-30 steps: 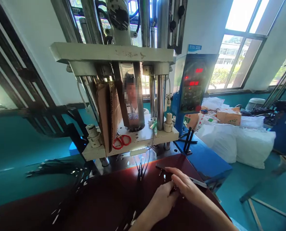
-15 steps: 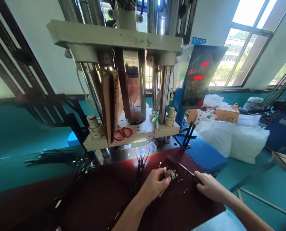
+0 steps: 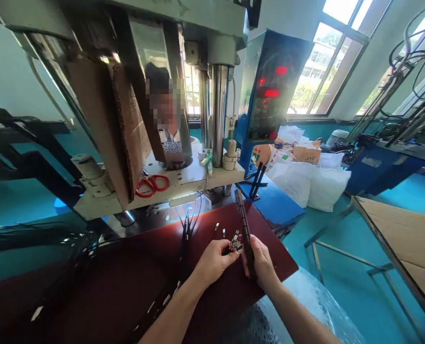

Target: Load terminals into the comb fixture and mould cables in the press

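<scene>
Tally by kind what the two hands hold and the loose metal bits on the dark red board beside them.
Long dark strip, upright in the right hand: 1
Cluster of small metal pieces, pinched in the left hand: 1
Loose metal bits on the board: 2
Total: 4

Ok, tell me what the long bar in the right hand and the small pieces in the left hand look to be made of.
Long bar: dark, matte, likely metal or hard plastic; it stays straight in the right hand. Small pieces: bright silvery glints suggest bare metal, pinched by the left hand. Both are too small to be sure.
</scene>
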`<act>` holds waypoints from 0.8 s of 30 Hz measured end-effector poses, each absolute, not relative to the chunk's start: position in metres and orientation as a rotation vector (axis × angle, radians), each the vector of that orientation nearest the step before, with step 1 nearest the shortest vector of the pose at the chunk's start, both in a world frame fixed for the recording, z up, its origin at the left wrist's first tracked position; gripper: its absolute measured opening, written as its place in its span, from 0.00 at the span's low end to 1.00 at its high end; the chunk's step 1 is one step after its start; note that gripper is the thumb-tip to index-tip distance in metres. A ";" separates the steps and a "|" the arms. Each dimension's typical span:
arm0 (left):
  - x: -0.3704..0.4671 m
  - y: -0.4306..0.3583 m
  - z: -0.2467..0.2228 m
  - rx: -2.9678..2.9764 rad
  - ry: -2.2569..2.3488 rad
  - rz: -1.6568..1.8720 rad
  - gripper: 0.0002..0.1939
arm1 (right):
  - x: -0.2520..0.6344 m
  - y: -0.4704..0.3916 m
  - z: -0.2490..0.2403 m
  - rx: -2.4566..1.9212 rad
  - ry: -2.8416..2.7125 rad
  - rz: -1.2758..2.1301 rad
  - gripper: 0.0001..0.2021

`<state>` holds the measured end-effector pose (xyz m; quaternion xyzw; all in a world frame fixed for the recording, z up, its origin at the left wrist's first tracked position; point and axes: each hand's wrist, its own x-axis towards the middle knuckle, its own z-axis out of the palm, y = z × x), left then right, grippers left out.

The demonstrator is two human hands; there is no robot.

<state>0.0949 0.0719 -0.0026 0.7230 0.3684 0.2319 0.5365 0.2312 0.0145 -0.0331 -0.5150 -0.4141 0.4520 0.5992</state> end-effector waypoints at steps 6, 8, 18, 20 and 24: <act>0.096 0.069 -0.006 1.772 0.878 0.473 0.10 | 0.224 0.018 -0.036 -1.201 -1.002 1.048 0.18; 0.095 0.068 -0.005 1.767 0.872 0.465 0.10 | 0.225 0.017 -0.036 -1.211 -1.007 1.045 0.17; 0.096 0.067 -0.010 1.760 0.853 0.445 0.11 | 0.223 0.019 -0.038 -1.273 -1.057 0.984 0.17; 0.097 0.067 -0.012 1.736 0.847 0.449 0.11 | 0.223 0.020 -0.038 -1.297 -1.080 0.946 0.17; 0.096 0.071 -0.009 1.597 0.781 0.445 0.12 | 0.225 0.020 -0.035 -1.272 -1.070 0.979 0.17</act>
